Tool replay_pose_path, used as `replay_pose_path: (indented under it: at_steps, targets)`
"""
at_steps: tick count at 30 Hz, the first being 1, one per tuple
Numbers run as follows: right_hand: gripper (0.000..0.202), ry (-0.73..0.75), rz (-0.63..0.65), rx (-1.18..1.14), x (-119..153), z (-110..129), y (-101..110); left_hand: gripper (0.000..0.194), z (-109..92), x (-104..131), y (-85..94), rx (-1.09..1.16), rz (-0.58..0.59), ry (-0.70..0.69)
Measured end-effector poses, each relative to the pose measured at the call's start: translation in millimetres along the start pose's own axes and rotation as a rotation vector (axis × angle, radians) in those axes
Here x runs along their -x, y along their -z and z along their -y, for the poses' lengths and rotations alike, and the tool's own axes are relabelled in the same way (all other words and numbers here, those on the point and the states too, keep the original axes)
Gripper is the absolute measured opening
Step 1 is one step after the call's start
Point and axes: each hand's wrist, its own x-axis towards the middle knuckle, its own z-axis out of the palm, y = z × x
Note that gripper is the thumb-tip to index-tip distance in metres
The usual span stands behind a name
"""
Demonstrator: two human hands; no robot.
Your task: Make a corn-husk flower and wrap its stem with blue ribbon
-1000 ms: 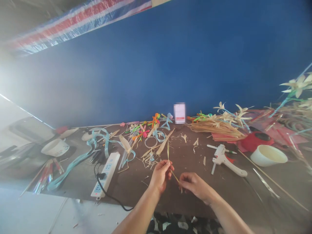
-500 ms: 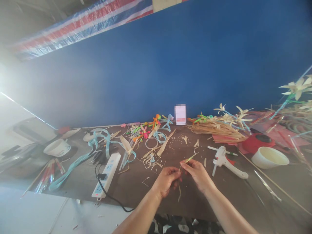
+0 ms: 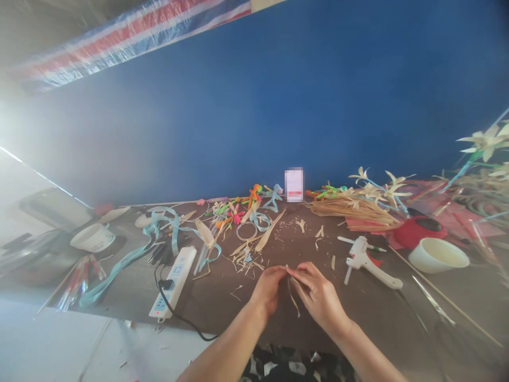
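Head view: to your right a white bowl (image 3: 438, 254) sits on the dark table (image 3: 377, 313); what it holds cannot be seen. A second white bowl (image 3: 92, 237) stands far left, its inside also out of sight. A bundle of dry straw (image 3: 353, 209) lies near the blue wall, pale and fibrous, with a white glue gun (image 3: 368, 261) just in front and a white power strip (image 3: 175, 281) to your left. Your left hand (image 3: 269, 289) and right hand (image 3: 318, 293) meet over the table's near edge, both closed in a pinch on a thin, tan straw strip (image 3: 293, 298), whose narrow tail curls down between them.
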Motion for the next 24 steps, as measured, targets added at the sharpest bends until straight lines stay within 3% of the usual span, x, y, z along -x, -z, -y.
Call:
replay_pose_path:
  at_steps: [6,12,24]
  targets:
    - [0.036,0.075,0.003,0.158,2,-1,1,0.020,-3,-2,-4.8,0.065,0.062,-0.022]
    - [0.044,0.099,0.011,0.258,-1,-5,2,0.025,-4,-10,-6.1,0.151,0.044,-0.051]
    - [0.063,0.020,0.055,0.102,-2,-10,3,0.032,-5,-12,-3.3,0.102,0.169,-0.053]
